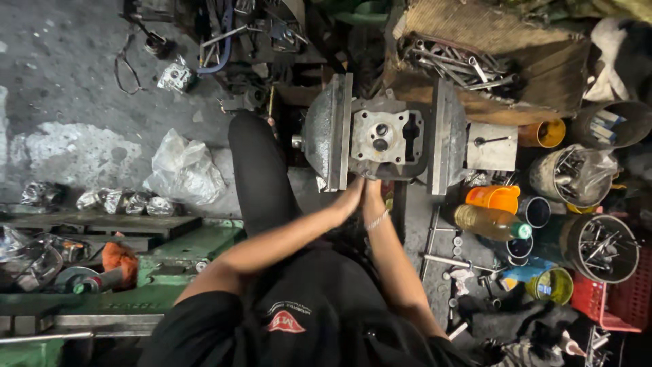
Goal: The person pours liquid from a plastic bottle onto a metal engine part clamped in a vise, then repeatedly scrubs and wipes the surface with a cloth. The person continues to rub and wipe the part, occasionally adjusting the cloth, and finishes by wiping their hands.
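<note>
A grey cast-metal engine cylinder head (387,138), pierced by round ports and a dark rectangular opening, is clamped face-up between two steel vise plates. Its lower edge is touched by both hands.

Black shirt (309,319) — red emblem (284,322), bracelet (375,219)
</note>
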